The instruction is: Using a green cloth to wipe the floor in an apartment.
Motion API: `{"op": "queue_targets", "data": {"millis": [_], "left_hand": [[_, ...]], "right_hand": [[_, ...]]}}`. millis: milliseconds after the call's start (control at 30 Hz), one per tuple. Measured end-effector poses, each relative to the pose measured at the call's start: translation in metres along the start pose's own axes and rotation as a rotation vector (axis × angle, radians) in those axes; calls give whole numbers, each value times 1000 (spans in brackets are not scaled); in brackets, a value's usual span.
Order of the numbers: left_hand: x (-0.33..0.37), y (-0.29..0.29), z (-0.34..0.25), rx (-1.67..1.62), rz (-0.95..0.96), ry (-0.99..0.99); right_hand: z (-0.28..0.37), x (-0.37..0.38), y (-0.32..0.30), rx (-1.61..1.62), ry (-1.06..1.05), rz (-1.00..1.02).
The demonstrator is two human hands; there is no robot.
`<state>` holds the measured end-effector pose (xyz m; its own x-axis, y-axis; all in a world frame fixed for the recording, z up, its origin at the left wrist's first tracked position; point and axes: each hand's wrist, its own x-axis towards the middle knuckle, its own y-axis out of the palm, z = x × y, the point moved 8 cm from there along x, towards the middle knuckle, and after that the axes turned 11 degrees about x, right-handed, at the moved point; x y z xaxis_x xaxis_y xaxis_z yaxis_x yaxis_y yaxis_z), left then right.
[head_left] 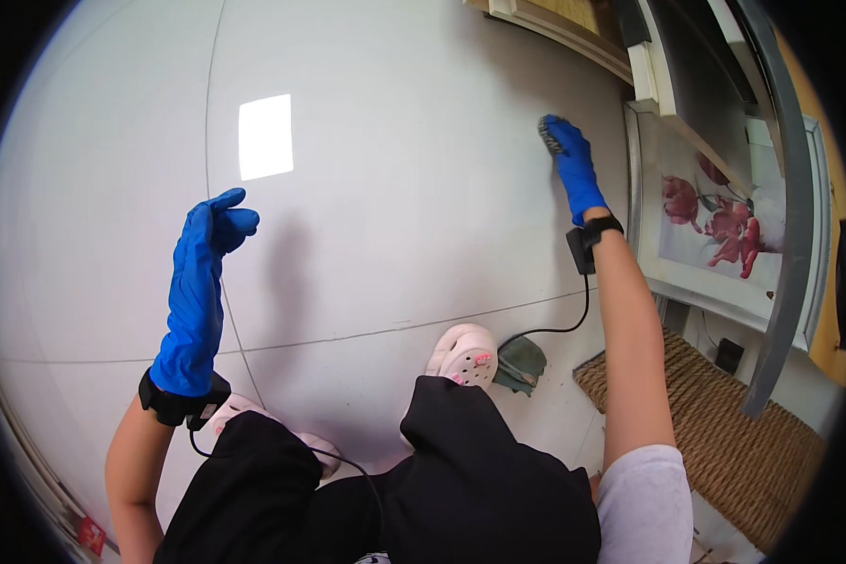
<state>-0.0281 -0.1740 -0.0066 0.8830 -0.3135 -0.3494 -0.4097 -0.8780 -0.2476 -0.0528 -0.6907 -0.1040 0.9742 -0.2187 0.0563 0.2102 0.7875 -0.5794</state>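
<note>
Both hands wear blue rubber gloves. At the right, my right hand [575,167] presses a small dark grey scrubber [550,137], perhaps steel wool, against the pale tiled floor [395,188]. Most of the scrubber is covered by the fingers. My left hand [207,249] hovers at the left with loosely bent fingers, apart, and nothing in it. A patch of bright reflected light shines on the tile just beyond it. Black straps with small boxes circle both wrists.
A dark green cloth [522,365] lies beside my pale pink clog [464,355]. On the right stand a framed flower picture [714,221], a grey curved bar [785,216] and a woven brown mat [696,414]. Wooden furniture [573,33] borders the far right. Cables run from the wrist boxes.
</note>
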Motion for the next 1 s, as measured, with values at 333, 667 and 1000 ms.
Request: {"op": "queue_targets", "data": {"millis": [333, 667, 1000], "left_hand": [[3, 18, -20, 6, -20, 5], [-4, 25, -21, 78, 34, 58], [0, 43, -27, 228, 238, 42]], "right_hand": [[48, -205, 67, -318, -13, 623], [82, -250, -44, 570, 635, -366], [-45, -187, -81, -489, 451, -154]]}}
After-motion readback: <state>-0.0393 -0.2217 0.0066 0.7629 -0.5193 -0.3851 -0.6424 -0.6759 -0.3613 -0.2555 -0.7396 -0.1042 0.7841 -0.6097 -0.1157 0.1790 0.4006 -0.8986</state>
